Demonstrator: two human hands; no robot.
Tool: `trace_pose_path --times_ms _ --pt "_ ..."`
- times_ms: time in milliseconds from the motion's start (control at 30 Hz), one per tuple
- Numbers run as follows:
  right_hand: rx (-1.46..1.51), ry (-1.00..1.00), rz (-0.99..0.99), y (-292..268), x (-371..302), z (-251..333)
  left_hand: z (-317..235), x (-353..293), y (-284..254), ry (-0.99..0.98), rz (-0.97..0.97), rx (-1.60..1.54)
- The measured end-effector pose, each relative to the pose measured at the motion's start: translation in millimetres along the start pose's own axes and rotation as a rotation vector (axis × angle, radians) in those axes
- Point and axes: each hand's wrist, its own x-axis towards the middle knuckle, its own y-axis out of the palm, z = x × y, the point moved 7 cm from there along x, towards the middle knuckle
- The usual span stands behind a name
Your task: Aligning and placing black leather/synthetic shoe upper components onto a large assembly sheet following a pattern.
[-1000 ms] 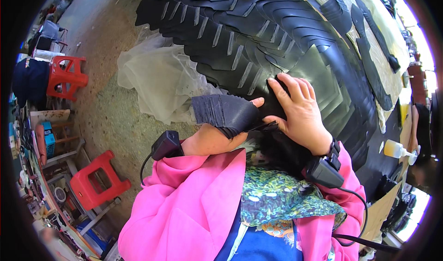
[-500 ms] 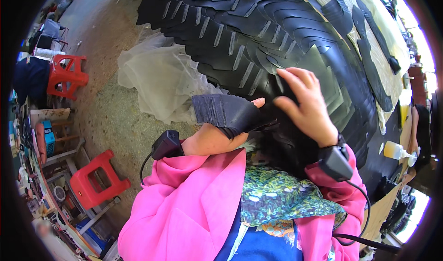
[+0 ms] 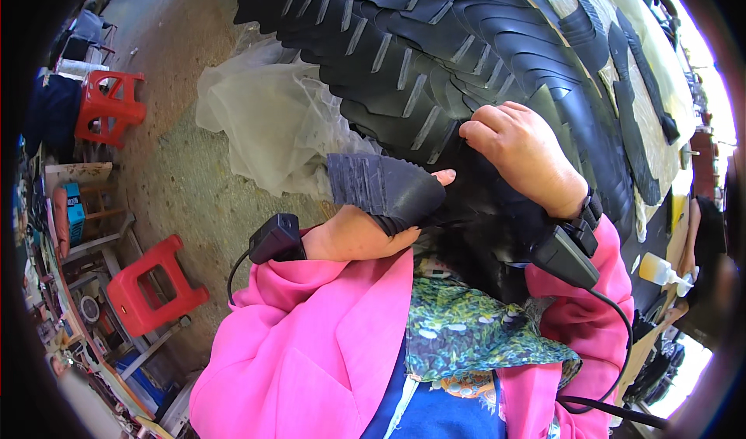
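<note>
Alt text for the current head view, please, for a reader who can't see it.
A person's left hand holds a fanned stack of dark, flat pieces; the right hand, curled, is at overlapping black pieces laid out in rows ahead. Crumpled translucent plastic and two red stools show to the left.

Your right hand (image 3: 528, 155), spread over the layered black pieces (image 3: 497, 39) a second ago, now has curled-in fingers.

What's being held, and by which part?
The left hand holds a black layered stack near its right end. I can't tell whether the right hand grips anything.
</note>
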Motion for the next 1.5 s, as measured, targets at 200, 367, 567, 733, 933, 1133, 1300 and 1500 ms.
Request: trace_pose_path --times_ms 200,367,567,733,933,1133,1300,1500 --pt "-0.057 -0.094 0.107 2.1 9.3 3.5 -1.9 4.8 -3.1 0.015 0.012 0.019" --pt "-0.160 -0.131 0.170 8.2 12.6 8.0 -0.8 4.4 -3.5 -0.001 0.039 0.061" --pt "-0.149 -0.110 0.122 10.7 9.7 4.7 -0.4 4.7 -3.6 0.006 0.026 -0.002" --pt "0.041 0.009 0.051 11.6 6.8 -9.3 -0.5 5.6 -3.2 -0.005 0.030 -0.007" --pt "0.222 -0.011 0.038 7.3 4.6 -12.9 0.5 4.9 -3.4 -0.017 0.041 -0.028" --pt "0.284 0.048 0.083 16.7 6.3 -19.7 -1.5 5.2 -4.9 -0.005 0.015 -0.002" --pt "0.302 0.063 0.058 21.7 4.9 -20.1 0.3 4.0 -3.7 -0.019 0.009 -0.019" --pt "0.216 0.057 0.022 25.1 4.5 -15.4 -0.4 4.6 -4.4 -0.014 -0.002 0.016"
